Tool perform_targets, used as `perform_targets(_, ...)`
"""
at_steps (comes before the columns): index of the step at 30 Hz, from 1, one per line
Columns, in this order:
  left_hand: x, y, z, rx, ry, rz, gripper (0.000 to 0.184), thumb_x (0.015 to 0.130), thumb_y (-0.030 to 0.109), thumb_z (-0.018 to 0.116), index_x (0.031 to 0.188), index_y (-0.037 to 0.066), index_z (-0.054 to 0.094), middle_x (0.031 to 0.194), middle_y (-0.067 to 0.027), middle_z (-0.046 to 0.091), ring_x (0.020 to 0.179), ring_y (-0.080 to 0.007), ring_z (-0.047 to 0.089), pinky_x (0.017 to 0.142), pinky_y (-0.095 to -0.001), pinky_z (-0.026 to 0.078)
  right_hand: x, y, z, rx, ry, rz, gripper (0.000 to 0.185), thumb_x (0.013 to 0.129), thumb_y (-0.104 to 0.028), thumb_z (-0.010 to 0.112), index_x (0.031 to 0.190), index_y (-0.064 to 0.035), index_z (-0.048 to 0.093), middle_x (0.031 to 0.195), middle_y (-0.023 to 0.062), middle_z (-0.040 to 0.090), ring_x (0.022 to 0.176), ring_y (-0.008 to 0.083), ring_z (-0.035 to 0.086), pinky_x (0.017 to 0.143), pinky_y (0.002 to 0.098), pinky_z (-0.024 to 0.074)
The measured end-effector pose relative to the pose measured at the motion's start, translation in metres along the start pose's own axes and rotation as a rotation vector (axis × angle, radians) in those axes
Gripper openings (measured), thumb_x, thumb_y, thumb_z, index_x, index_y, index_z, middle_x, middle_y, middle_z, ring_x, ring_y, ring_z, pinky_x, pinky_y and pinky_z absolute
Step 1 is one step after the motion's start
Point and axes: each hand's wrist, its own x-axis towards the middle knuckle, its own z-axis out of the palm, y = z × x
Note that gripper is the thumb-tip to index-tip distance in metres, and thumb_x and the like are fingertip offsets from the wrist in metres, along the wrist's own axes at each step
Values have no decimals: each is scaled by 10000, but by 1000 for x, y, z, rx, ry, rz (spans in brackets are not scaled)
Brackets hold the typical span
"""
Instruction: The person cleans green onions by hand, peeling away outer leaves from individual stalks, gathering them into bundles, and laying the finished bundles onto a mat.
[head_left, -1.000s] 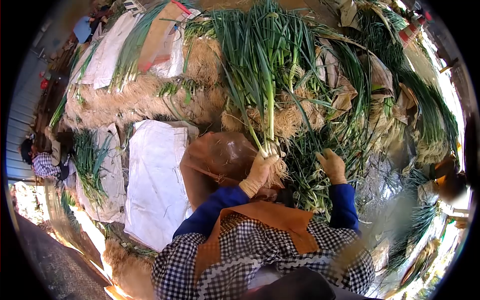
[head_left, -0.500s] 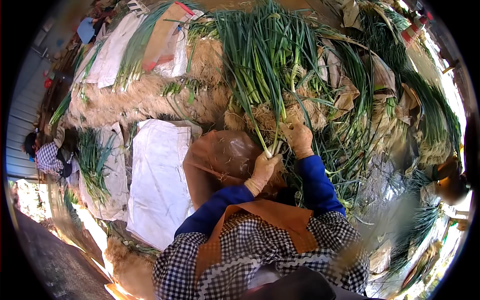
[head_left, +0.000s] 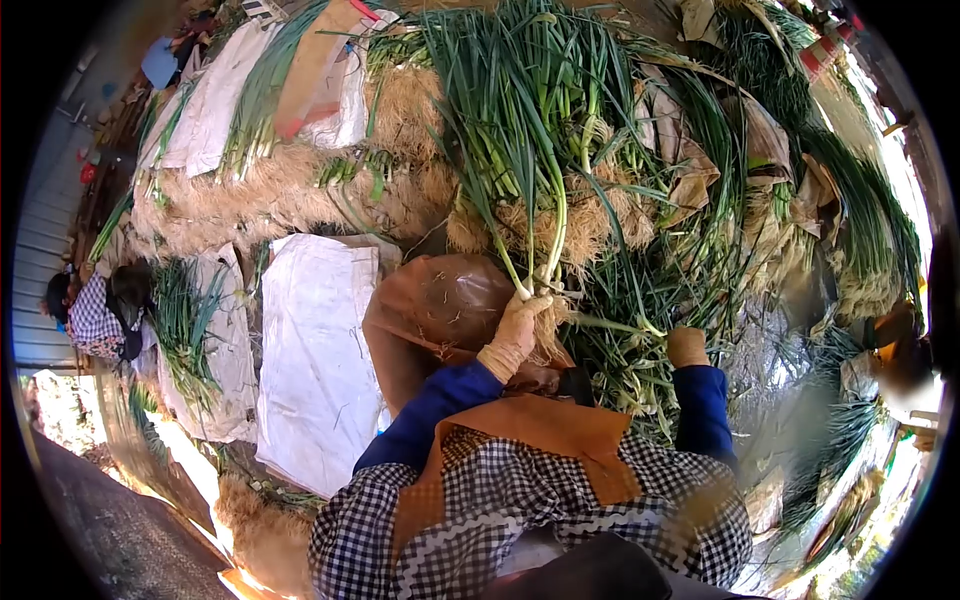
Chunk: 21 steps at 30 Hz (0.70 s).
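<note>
My left hand (head_left: pixel 515 335), in a pale glove, is closed around the white lower ends of a few green onions (head_left: pixel 557 225). Their roots (head_left: pixel 548 330) hang beside the fingers, and the leaves point away from me. Out to the right, my gloved right hand (head_left: pixel 687 347) is closed at the end of a peeled green onion leaf (head_left: pixel 615 322), which stretches back toward the roots. Below that leaf lies a heap of stripped leaves (head_left: pixel 640 385). A large pile of green onions (head_left: pixel 510 110) with bushy roots stands directly ahead.
Brown sheeting (head_left: pixel 400 345) covers my lap area. To the left lie a white sack (head_left: pixel 315 350) and a long row of rooted bundles (head_left: pixel 290 195). Another person (head_left: pixel 100 315) in a checked garment is at the far left. More green onions (head_left: pixel 870 230) lie at the right.
My right hand has moved right, away from my left hand, drawing the leaf out with it. My left hand has shifted slightly left and still holds the green onions, their roots now showing.
</note>
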Motion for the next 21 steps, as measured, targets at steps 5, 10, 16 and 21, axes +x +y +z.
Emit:
perform_targets(5,3,-1,9,193,-16,130,482,830,-85,482,1290,29,395,1094,-79,558,981,-170,555,869,-281,467,-23,-100,-171,924,676,-344,350,786,-382,646,1001,-108,614,713,68,617,637,225,612,577,328,479)
perform_targets(10,-7,7,20,129,71,113,443,840,-83,504,1266,4,420,1084,-72,569,943,-173,572,848,-284,478,0,-140,-160,479,1052,-696,187,851,-255,591,833,-69,593,640,95,550,562,265,541,505,336,446)
perform_targets(16,-5,19,11,51,26,18,473,852,-50,504,1306,32,397,1121,-138,570,928,-193,585,786,-298,500,-63,-50,-114,1385,245,-787,264,891,-219,534,729,-22,602,591,48,549,473,165,473,465,288,400)
perform_targets(21,-5,19,3,41,-22,-76,473,867,-54,436,1326,22,350,1164,-174,546,928,-220,588,766,-311,517,-62,18,-53,2018,439,-301,330,888,-281,530,633,-72,533,491,-2,449,390,83,345,400,239,278)
